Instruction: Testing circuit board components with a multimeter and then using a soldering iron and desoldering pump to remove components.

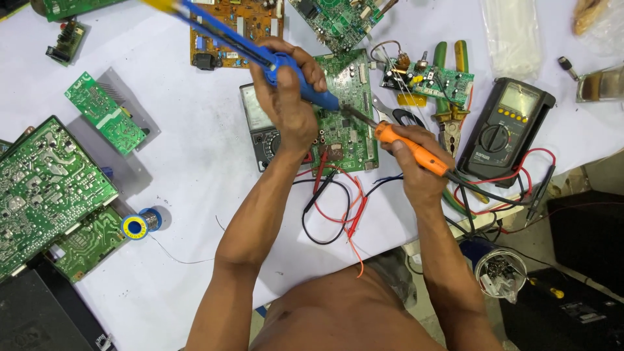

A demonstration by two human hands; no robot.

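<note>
Left hand (289, 107) fingers wrapped round blue plastic desoldering pump (260, 55); right hand (413, 153) fingers gripping orange-handled soldering iron (406, 146) — tips over green circuit board (344, 123), likely rigid, fragile — hold edges.

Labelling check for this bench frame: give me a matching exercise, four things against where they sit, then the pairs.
Things:
1. solder reel
2. dark multimeter
3. orange soldering iron
4. blue tool

Places:
A. in the right hand, tip on the green circuit board
B. on the white table, near its left side, by the large green boards
C. in the left hand, slanting up to the top edge
D. at the table's right edge, red and black leads trailing from it

Pairs: 1-B, 2-D, 3-A, 4-C
</note>
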